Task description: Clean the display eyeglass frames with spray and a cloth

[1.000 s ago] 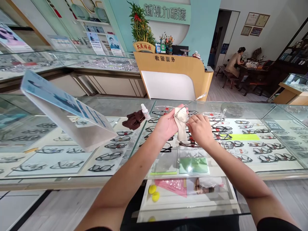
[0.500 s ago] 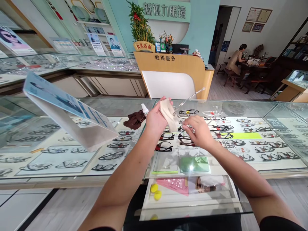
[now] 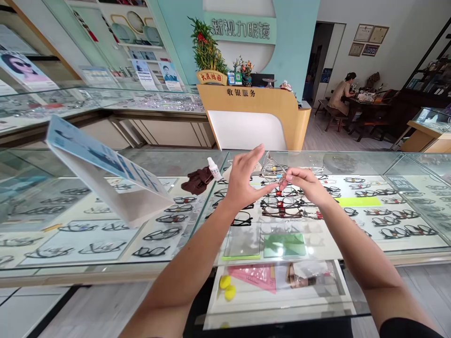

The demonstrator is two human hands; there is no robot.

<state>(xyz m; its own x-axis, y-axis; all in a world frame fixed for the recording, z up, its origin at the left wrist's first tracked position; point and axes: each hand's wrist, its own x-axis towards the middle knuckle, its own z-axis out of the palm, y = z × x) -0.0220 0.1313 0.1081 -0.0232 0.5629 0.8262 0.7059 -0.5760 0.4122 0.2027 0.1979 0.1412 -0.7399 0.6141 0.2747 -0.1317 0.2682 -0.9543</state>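
Note:
My right hand (image 3: 306,184) pinches a pair of thin, clear-framed glasses (image 3: 273,167) between thumb and fingers, held above the glass counter. To its left, my left hand (image 3: 244,180) is open, thumb and fingers spread apart, with nothing in them. Its thumb tip comes close to the glasses; whether it touches them I cannot tell. A pale patch shows behind the left hand, possibly the cream cloth, mostly hidden. Left of that hand, a small white spray bottle (image 3: 214,169) lies against a crumpled dark brown cloth (image 3: 197,180) on the counter.
Rows of spectacles (image 3: 282,203) lie under the glass counter top (image 3: 218,225). A folded display card (image 3: 105,164) stands at the left. Below, a drawer (image 3: 282,310) holds yellow round items. Beyond are a wooden cashier desk (image 3: 299,122) and a seated person (image 3: 341,96).
My left hand has let go of the cream cloth and opened. The glasses, held in my right hand, have turned and sit lower. The view has shifted slightly.

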